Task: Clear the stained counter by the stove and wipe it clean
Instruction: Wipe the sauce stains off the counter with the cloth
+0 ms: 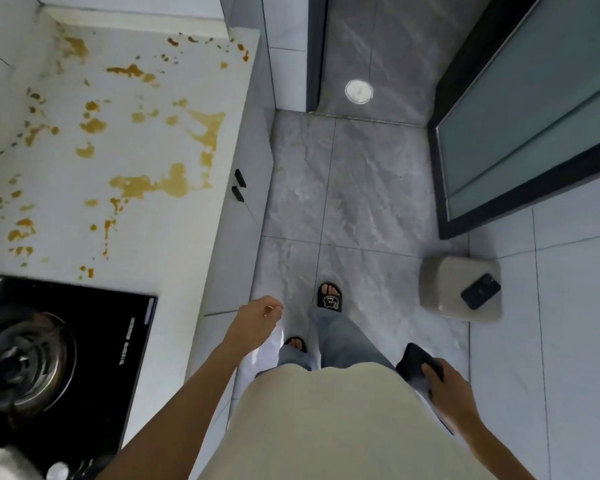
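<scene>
**Stained counter by the stove: what we see**

Our right hand (445,382) hangs low at our side, fingers wrapped round a flat black object (417,362); we cannot tell what it is. Our left hand (258,317) hangs beside the counter's front edge, fingers loosely curled, nothing in it that we can make out.

Below the hands: pale top, blue jeans, black sandals (329,297) on a grey marbled floor (361,188).

To our left, the white counter (160,237), spattered over most of its surface with orange-brown stains (149,183), the heaviest patches near the middle and toward the front edge. Nothing stands on it. Butting against its near end, the black glass stove (118,341) with one round burner (25,365). Under the counter, white cabinet doors with two black handles (239,185).

To our right, on the floor against the tiled wall, a beige stool (461,287) with a black phone (480,291) lying on top. Further on, a frosted glass door (534,109) in a dark frame, and a round floor drain (359,91).
</scene>
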`<state>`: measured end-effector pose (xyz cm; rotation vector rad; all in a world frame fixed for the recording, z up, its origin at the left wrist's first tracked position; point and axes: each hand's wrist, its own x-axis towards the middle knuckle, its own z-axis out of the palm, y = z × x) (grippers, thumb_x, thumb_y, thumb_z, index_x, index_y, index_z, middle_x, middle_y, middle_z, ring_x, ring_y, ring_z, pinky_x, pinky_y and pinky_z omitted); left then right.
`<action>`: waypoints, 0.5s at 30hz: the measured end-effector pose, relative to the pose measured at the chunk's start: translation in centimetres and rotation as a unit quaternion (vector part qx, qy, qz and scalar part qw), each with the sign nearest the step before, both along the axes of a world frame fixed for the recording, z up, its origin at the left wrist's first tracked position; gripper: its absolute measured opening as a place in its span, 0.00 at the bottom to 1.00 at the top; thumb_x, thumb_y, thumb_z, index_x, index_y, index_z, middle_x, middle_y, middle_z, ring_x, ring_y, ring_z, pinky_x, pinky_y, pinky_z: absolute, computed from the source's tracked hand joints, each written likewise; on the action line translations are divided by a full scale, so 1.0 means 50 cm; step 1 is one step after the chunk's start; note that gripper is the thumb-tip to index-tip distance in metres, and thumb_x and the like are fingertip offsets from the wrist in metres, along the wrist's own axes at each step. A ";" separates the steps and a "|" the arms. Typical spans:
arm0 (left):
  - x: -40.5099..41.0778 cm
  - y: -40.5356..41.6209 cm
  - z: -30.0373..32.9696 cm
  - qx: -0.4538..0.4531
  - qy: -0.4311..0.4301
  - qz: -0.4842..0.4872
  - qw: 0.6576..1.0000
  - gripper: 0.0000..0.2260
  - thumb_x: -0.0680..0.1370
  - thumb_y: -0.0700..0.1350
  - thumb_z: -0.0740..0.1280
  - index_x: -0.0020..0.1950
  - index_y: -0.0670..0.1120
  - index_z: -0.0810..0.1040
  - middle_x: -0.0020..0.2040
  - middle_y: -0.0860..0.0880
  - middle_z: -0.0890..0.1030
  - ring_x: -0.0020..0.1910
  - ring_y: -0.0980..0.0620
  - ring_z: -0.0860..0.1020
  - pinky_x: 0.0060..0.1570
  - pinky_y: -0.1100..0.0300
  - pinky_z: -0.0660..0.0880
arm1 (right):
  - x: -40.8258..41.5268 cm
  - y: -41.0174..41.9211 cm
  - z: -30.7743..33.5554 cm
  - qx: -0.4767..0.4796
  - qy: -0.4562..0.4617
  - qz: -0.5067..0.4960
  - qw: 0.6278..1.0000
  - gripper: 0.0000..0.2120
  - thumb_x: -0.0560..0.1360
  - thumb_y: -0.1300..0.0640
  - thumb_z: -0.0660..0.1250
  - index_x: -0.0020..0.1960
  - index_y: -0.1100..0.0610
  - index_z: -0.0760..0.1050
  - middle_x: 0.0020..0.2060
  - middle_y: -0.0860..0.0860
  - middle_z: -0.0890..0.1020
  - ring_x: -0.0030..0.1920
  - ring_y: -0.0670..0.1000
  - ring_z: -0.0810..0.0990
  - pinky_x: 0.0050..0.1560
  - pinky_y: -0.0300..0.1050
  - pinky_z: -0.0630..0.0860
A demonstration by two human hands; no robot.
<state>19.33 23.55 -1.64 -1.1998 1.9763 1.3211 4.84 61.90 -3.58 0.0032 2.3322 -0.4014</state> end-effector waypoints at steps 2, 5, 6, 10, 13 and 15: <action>-0.026 -0.013 -0.005 -0.007 -0.013 0.017 1.000 0.10 0.83 0.50 0.64 0.58 0.50 0.84 0.53 0.50 0.86 0.53 0.48 0.85 0.61 0.49 0.81 | -0.063 -0.028 -0.006 -0.005 0.004 0.017 1.000 0.10 0.86 0.55 0.61 0.57 0.59 0.78 0.44 0.54 0.83 0.45 0.57 0.81 0.43 0.48 0.71; -0.034 -0.029 -0.012 -0.014 -0.044 0.050 0.998 0.10 0.83 0.49 0.65 0.58 0.49 0.84 0.52 0.48 0.87 0.54 0.46 0.85 0.60 0.47 0.81 | -0.163 -0.097 -0.010 -0.019 0.012 0.041 0.999 0.09 0.85 0.55 0.62 0.57 0.58 0.78 0.46 0.54 0.84 0.45 0.56 0.80 0.43 0.47 0.71; -0.028 -0.032 -0.016 -0.018 -0.059 0.056 0.997 0.09 0.84 0.49 0.65 0.59 0.49 0.84 0.53 0.48 0.87 0.54 0.46 0.85 0.60 0.49 0.81 | -0.196 -0.128 -0.011 -0.026 0.014 0.051 0.998 0.09 0.85 0.55 0.62 0.57 0.58 0.78 0.46 0.54 0.83 0.44 0.55 0.80 0.43 0.46 0.71; 0.024 -0.036 -0.022 -0.037 -0.125 0.053 0.990 0.12 0.85 0.51 0.63 0.63 0.49 0.82 0.58 0.48 0.86 0.56 0.48 0.84 0.60 0.56 0.79 | -0.307 -0.274 -0.006 -0.066 0.012 0.128 0.990 0.07 0.85 0.56 0.63 0.57 0.58 0.77 0.46 0.53 0.81 0.44 0.53 0.77 0.40 0.43 0.69; 0.063 -0.029 -0.023 -0.003 -0.130 0.143 0.981 0.08 0.84 0.48 0.65 0.57 0.48 0.83 0.53 0.46 0.87 0.54 0.44 0.85 0.60 0.49 0.81 | -0.359 -0.394 0.002 -0.094 0.002 0.181 0.979 0.07 0.85 0.54 0.62 0.57 0.56 0.76 0.46 0.50 0.81 0.46 0.53 0.80 0.44 0.45 0.71; 0.085 -0.022 -0.022 0.007 -0.141 0.196 0.970 0.07 0.83 0.47 0.66 0.55 0.50 0.83 0.51 0.46 0.87 0.53 0.44 0.86 0.59 0.47 0.82 | -0.375 -0.473 0.009 -0.113 0.002 0.215 0.970 0.06 0.85 0.53 0.62 0.56 0.54 0.76 0.45 0.48 0.80 0.43 0.47 0.79 0.41 0.37 0.71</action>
